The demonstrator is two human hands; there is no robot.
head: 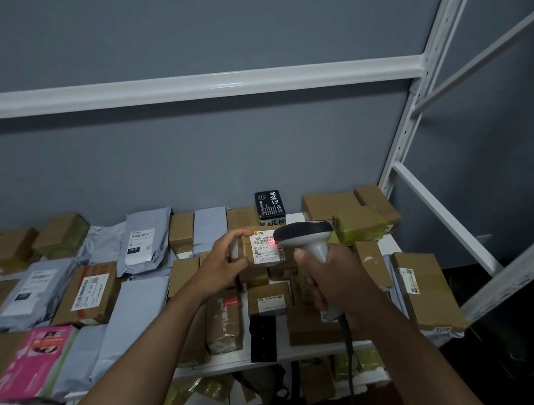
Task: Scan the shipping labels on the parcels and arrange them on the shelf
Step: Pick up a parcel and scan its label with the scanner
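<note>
My left hand (224, 264) grips a small brown cardboard parcel (247, 251) above the middle of the shelf, its white shipping label (268, 250) turned towards me. My right hand (327, 280) holds the grey handle of a barcode scanner (306, 236), whose dark head sits just right of the label. A red spot of scanner light falls on the label's barcode. A dark cable hangs from the scanner's handle past the shelf edge.
The white metal shelf (306, 352) is covered with brown boxes, grey mailer bags, a pink package (32, 361) at front left, a black box (269, 204) at the back and a black item (263, 338) near the front edge. More parcels lie on the shelf below.
</note>
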